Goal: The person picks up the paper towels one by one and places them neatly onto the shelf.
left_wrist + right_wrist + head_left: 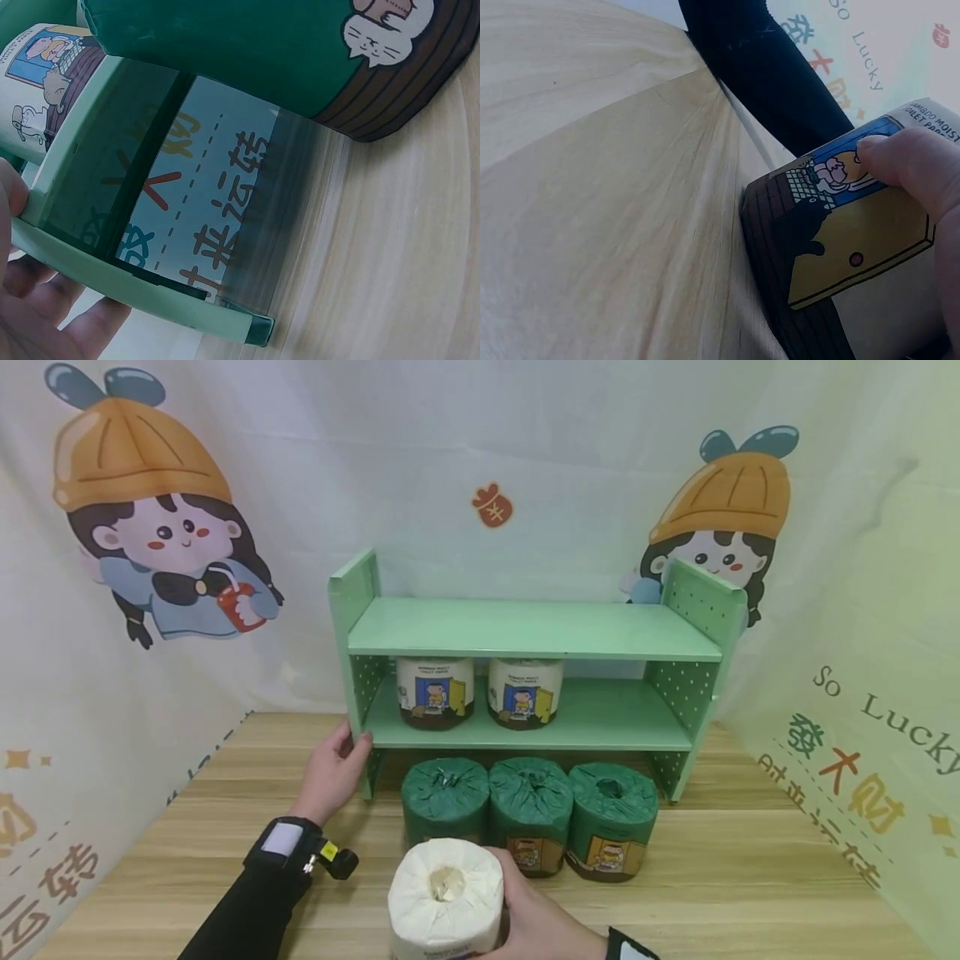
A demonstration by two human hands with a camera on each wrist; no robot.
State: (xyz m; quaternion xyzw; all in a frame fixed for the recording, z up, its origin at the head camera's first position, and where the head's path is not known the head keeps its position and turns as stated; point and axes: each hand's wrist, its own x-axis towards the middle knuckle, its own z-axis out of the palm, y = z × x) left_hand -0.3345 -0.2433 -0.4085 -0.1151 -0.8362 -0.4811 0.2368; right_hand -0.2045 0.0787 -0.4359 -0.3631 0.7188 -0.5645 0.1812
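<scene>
My right hand (542,912) grips a white-wrapped toilet paper roll (420,906) at the near side of the table. In the right wrist view the thumb lies across the printed picture on that roll (885,259). My left hand (335,774) holds the left side panel of a green two-tier shelf (532,628); the left wrist view shows the thumb on one side of the panel's edge (142,295) and fingers on the other. Two white toilet paper rolls (435,693) stand upright on the lower tier, toward its left.
Three green-wrapped toilet paper rolls (532,793) stand in a row on the wooden table (757,860), before the shelf. The held white roll overlaps the leftmost one in the head view. A printed cloth (420,502) hangs behind and at both sides.
</scene>
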